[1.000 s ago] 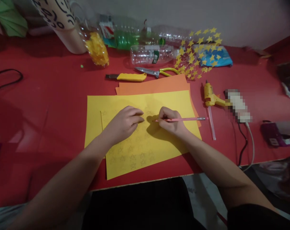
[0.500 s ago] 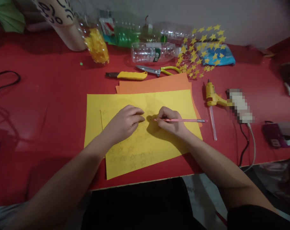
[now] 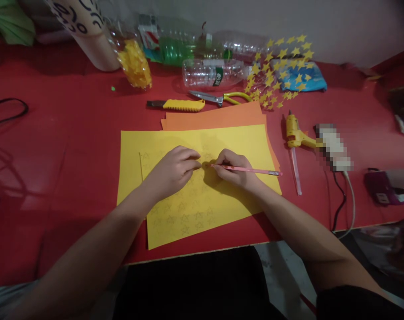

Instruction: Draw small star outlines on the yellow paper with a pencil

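Observation:
My right hand (image 3: 233,168) grips a pink pencil (image 3: 255,170), its tip on or just over the yellow paper (image 3: 242,138). Rows of small pencil-drawn stars (image 3: 185,218) cover the left and lower part of the sheet. Resting on the same paper is my left hand (image 3: 177,171), fingers stretched towards the pencil tip, holding nothing. The hands hide some of the drawing. Orange sheets (image 3: 218,118) stick out from under the yellow ones at the back.
Behind the paper lie a yellow utility knife (image 3: 183,105) and scissors (image 3: 222,98). Plastic bottles (image 3: 215,73) and cut-out yellow stars (image 3: 270,80) are farther back. To the right are a glue gun (image 3: 297,131) and a blurred white item with cables (image 3: 333,146). A tall cup (image 3: 98,49) stands back left.
My right hand has shifted slightly left with the pencil, whose tip is now nearer my left fingertips and whose back end tilts a little lower. My left hand stays in place.

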The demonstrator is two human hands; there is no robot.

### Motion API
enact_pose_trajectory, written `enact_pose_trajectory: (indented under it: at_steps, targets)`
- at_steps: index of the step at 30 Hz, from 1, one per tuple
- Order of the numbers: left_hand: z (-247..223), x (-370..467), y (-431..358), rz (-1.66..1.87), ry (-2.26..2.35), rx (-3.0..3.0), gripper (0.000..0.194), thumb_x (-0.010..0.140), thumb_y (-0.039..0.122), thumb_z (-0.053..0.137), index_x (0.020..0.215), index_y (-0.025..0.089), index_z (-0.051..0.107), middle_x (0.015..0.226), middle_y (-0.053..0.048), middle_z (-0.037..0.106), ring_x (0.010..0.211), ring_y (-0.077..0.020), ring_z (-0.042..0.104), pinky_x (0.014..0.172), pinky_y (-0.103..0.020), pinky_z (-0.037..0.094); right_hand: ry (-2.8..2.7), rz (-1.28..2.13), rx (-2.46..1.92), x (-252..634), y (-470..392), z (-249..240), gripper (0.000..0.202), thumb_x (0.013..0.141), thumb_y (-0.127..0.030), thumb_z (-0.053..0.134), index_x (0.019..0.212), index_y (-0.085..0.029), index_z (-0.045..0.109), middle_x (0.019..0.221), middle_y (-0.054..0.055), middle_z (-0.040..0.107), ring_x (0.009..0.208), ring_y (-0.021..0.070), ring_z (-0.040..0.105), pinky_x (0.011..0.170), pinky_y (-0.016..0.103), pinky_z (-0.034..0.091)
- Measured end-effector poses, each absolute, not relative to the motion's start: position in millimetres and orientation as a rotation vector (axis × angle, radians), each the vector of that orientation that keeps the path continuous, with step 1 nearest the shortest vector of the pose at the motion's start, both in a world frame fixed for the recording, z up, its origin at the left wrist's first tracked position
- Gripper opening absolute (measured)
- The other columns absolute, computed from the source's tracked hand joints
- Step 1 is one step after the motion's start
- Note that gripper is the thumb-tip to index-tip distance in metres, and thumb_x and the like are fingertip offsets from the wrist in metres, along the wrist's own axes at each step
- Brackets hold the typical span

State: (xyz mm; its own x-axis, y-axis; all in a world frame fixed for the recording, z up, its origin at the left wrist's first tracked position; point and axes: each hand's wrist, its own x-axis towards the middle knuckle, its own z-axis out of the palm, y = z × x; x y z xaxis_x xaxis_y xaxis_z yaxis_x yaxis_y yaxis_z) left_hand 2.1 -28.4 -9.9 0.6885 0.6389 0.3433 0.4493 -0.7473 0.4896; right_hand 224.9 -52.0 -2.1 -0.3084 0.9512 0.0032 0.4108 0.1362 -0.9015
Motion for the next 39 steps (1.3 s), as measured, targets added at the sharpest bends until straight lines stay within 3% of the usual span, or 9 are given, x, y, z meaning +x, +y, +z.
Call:
enact_pose_trajectory:
  at_steps: [20, 39]
  targets:
    - [-8.1, 1.1, -28.4, 0.676, 0.847, 2.551, 0.027, 0.097, 0.012, 0.043, 0.099, 0.016, 0.07, 0.111, -0.01, 0.068, 0.103, -0.0241, 0.059, 0.088, -0.042, 0.051, -1.688, 1.057, -1.356, 223.2, -55.7, -6.1, 0.018, 0.074, -0.011, 0.055, 0.066, -0.022, 0.043, 0.053, -0.008, 0.041, 0.048, 0.0065, 0.031, 0.044, 0.024, 0.02]
    - [-8.9, 0.4, -27.7, 0.665, 0.857, 2.547, 0.027, 0.097, 0.013, 0.043, 0.1, 0.017, 0.07, 0.111, -0.01, 0.068, 0.104, -0.024, 0.059, 0.089, -0.043, 0.051, -1.691, 1.02, -1.356, 225.9, -54.3, -8.0, 0.019, 0.074, -0.012, 0.055, 0.066, -0.023, 0.041, 0.052, -0.008, 0.039, 0.047, 0.0067, 0.03, 0.043, 0.024, 0.019]
